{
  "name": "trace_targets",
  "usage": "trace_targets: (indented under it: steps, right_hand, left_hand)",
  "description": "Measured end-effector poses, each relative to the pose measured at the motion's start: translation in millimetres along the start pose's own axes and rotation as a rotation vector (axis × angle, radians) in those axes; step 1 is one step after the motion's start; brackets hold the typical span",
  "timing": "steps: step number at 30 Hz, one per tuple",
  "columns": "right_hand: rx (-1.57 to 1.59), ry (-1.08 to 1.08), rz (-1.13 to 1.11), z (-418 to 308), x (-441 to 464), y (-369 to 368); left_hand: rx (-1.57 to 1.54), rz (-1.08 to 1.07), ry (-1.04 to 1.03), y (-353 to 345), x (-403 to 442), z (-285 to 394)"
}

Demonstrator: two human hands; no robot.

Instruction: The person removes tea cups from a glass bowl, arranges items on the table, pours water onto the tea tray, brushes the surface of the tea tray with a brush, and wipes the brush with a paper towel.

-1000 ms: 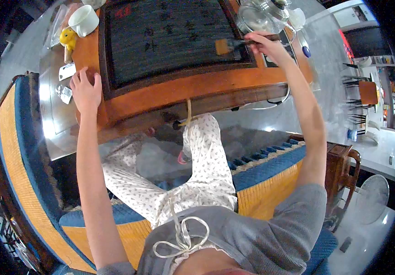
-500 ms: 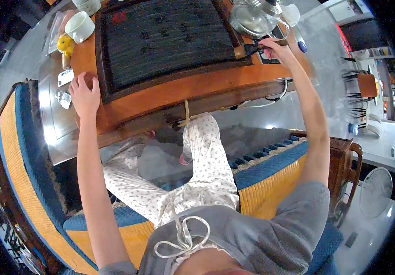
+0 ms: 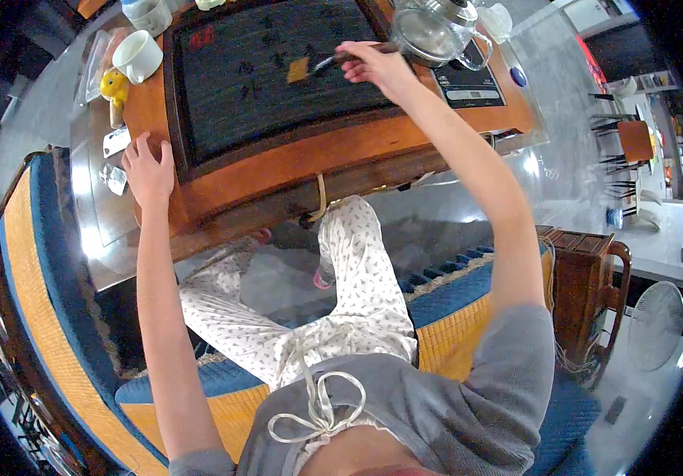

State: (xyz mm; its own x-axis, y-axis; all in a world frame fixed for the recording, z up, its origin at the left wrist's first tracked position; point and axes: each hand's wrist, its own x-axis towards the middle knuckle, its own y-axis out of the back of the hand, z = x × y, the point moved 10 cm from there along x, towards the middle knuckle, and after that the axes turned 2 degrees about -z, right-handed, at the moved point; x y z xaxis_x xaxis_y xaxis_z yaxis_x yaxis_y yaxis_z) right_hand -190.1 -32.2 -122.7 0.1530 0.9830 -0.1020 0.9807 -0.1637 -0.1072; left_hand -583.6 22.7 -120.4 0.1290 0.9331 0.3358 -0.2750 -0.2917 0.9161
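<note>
My right hand [image 3: 371,65] is closed around the dark handle of a flat brush [image 3: 298,71] with tan bristles. Those bristles are over the dark stone slab of a tea tray [image 3: 222,103] marked with carved characters; whether they touch it I cannot tell. At the tray's left corner, my left hand [image 3: 151,173] lies on the wooden rim [image 3: 278,152], fingers apart and holding nothing. Close to it are a white card-like piece [image 3: 117,141] and a crumpled wrapper [image 3: 114,179].
A glass kettle [image 3: 434,36] stands at the back right by a black hot plate [image 3: 470,89]. On the left are a white cup [image 3: 137,57], a yellow duck figure [image 3: 114,86] and a clear container [image 3: 148,14]. A blue lid-like disc [image 3: 518,76] lies far right.
My right hand has carried the brush leftward from beside the hot plate to over the slab. My left hand stays on the rim. The view has shifted slightly.
</note>
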Motion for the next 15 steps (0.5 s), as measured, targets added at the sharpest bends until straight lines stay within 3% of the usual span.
trace_targets:
  steps: [5, 11, 13, 15]
  right_hand:
    - [-0.231, -0.097, 0.019, 9, 7, 9]
    - [-0.415, -0.181, 0.177, -9, -22, 133]
    - [-0.463, -0.235, 0.278, -20, -47, 159]
    - [-0.476, -0.245, 0.236, -19, -53, 163]
  left_hand:
    - [0.022, 0.018, -0.017, 2, -2, 2]
    - [0.017, 0.039, -0.033, 2, -1, 3]
    - [0.026, 0.040, -0.033, 3, -1, 3]
    - [0.017, 0.033, -0.030, 3, -1, 3]
